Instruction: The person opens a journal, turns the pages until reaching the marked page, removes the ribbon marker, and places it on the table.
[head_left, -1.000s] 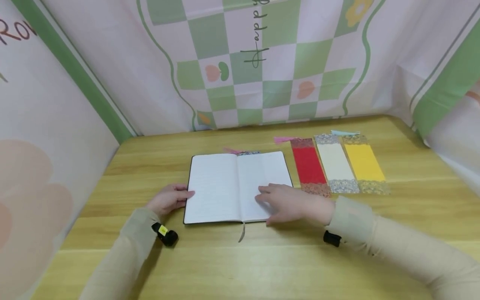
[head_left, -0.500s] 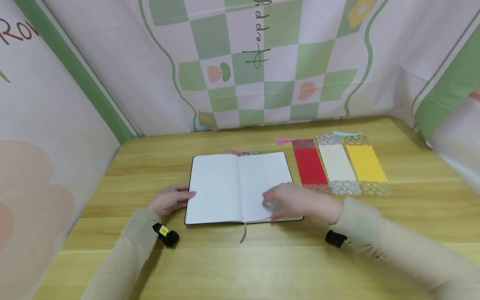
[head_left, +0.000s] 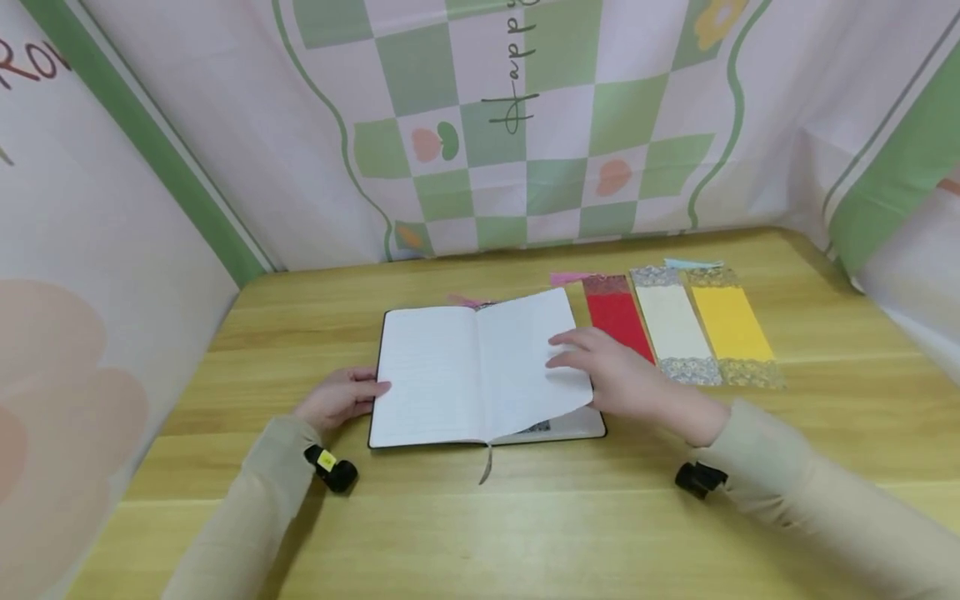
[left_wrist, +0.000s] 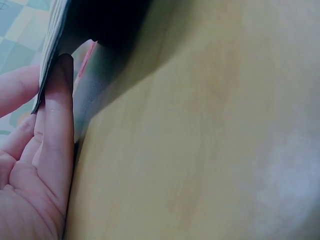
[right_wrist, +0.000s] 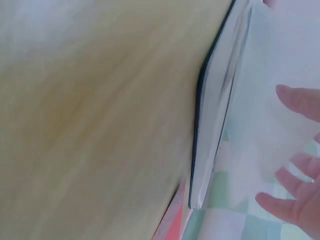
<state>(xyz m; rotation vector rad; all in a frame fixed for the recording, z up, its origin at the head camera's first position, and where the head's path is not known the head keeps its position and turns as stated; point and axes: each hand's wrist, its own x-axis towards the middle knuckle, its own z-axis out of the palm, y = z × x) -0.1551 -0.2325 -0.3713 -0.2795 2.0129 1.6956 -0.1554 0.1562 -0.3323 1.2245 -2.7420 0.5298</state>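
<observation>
An open notebook with a black cover and a grey ribbon lies on the table. My left hand grips its left edge, thumb on the page side and fingers beneath the cover. One right-hand page is raised at its lower right corner. My right hand is at that page's outer edge, its fingers spread over the page and its thumb hidden in the head view. In the right wrist view, thumb and fingers stand apart. Under the page shows a bookmark's lace end; a pink tassel sticks out at the top.
Right of the notebook lie a red bookmark, a cream one and a yellow one, each with lace ends. The red one is partly behind my right hand. A patterned cloth hangs behind the wooden table.
My right hand has moved right and away from me, and the page's lower right corner has risen with it, uncovering the lace end. My left hand has stayed at the notebook's edge.
</observation>
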